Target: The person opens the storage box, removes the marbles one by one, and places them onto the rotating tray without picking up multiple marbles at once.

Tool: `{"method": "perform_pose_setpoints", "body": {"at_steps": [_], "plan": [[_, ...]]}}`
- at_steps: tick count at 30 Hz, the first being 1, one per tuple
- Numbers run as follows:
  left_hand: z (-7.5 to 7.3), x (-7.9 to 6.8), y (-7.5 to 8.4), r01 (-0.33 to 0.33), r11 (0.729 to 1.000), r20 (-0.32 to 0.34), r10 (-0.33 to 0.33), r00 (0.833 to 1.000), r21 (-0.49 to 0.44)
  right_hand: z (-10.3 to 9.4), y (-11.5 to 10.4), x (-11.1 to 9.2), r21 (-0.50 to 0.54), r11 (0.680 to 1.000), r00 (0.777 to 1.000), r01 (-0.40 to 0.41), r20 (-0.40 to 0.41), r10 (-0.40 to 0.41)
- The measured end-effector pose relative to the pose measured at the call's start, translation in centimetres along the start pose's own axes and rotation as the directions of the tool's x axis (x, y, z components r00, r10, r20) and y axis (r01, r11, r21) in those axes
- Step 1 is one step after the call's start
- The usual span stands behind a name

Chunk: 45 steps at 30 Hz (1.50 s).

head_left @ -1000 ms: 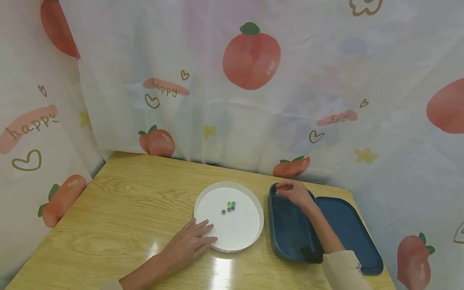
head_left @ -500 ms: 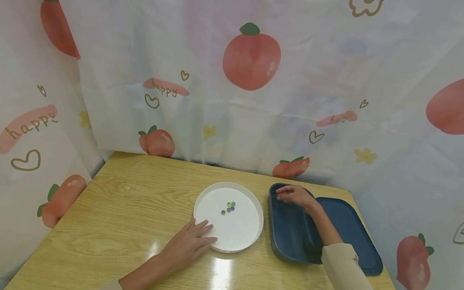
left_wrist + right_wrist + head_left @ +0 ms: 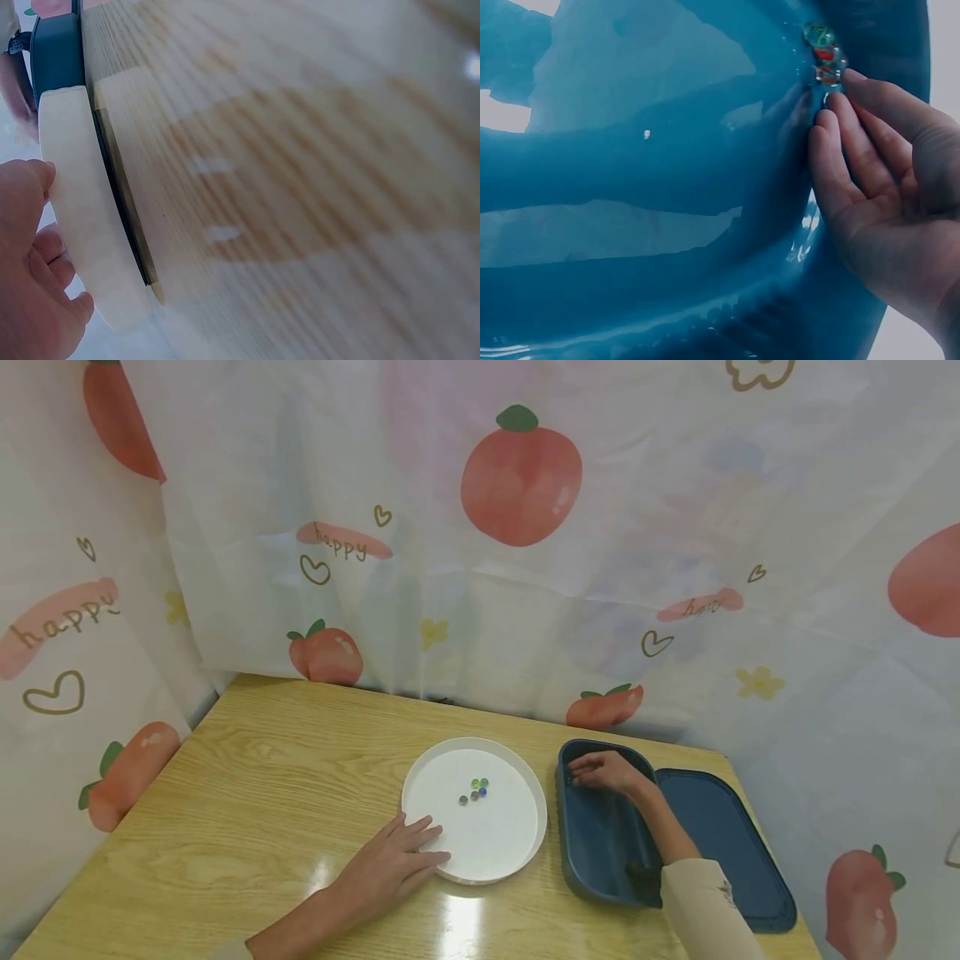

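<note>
My left hand (image 3: 386, 864) rests on the near-left rim of a round white shallow tray (image 3: 495, 852), its fingers spread and fairly straight. Several small glass marbles (image 3: 482, 792) sit on that tray, beyond the fingertips. To the right, my right hand (image 3: 607, 771) reaches into the far left corner of a deep dark-blue plastic box (image 3: 600, 835). Seen from the right wrist, glass marbles (image 3: 826, 56) with green and red colours lie along the box wall. The fingertips are at the nearest of them; thumb and fingers pinch nothing.
A dark-blue lid (image 3: 738, 852) lies flat on the wooden table (image 3: 315, 760), right of the box. Behind the table hangs a white curtain (image 3: 420, 593) printed with fruit. Little space separates tray and box.
My right hand has moved lower in the box's far corner, from near the rim, with its fingers extended. The left hand and the tray marbles stay put.
</note>
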<state>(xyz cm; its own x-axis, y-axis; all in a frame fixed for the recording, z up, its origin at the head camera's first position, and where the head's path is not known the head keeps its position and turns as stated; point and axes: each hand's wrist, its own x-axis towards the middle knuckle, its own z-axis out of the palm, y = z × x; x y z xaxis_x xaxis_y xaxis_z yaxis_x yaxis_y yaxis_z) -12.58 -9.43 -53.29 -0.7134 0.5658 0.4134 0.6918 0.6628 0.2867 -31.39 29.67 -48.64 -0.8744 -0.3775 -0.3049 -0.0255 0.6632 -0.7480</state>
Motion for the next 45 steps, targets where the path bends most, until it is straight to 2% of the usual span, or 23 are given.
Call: {"method": "perform_pose_setpoints", "body": {"at_steps": [6,19,30,37,45], "plan": [[0.1,0.0,0.0,-0.002,1.0,0.0,0.002,1.0,0.01,0.3,0.0,0.4,-0.077,0.997,0.999,0.02,-0.025,-0.022],[0.2,0.1,-0.1,-0.008,1.0,-0.015,0.008,1.0,0.002,0.7,-0.3,0.4,-0.075,0.995,0.997,0.061,-0.044,-0.065],[0.2,0.1,-0.2,-0.018,1.0,-0.027,0.018,0.999,0.004,0.5,0.4,0.8,-0.138,0.99,0.994,0.038,-0.098,-0.052],[0.3,0.1,-0.2,-0.024,1.0,-0.025,0.024,0.999,0.005,0.3,-0.3,-0.4,-0.108,0.994,0.99,0.013,-0.14,-0.028],[0.2,0.0,-0.3,-0.02,0.999,0.003,0.02,1.0,0.034,0.0,-2.4,-1.6,-0.026,0.999,0.989,0.037,-0.145,-0.04]]}}
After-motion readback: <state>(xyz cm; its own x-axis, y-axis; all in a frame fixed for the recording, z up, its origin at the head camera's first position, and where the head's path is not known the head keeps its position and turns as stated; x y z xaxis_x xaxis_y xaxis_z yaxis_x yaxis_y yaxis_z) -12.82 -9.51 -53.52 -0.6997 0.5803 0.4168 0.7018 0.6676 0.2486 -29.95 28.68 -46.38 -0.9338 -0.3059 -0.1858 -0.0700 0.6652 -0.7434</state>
